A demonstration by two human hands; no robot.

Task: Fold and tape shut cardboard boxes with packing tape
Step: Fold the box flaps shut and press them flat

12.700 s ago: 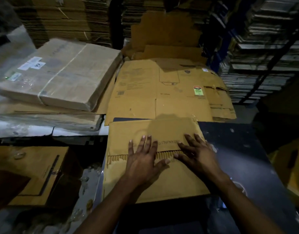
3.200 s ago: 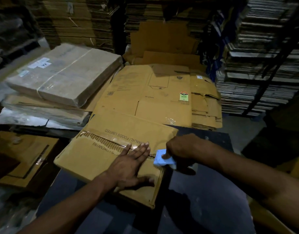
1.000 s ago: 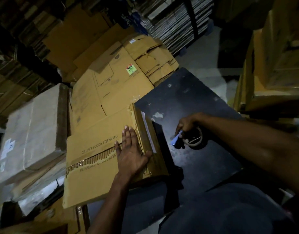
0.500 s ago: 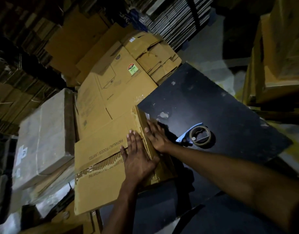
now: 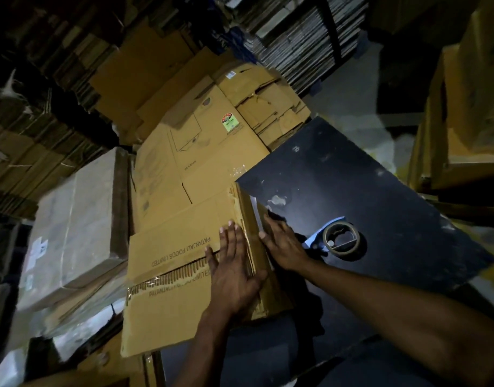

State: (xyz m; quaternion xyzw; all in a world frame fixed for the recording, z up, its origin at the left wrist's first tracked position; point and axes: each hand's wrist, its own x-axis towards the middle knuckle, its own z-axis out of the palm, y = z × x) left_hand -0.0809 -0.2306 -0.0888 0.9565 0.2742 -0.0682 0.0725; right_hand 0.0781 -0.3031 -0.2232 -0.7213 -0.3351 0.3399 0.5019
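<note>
The left hand (image 5: 234, 268) covers part of the cardboard box (image 5: 179, 275) print; stacks at ten o'clock sink into darkness; both forearms run off-frame.

The scene was dim, with corners falling to near black. Light pooled on the central cardboard (image 5: 184, 174). Edges bowed with wide-angle distortion; the left side was motion-blurred.

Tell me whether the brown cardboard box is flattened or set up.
Flattened: the brown cardboard box lies flat on the black table, both hands pressing its right edge.
</note>
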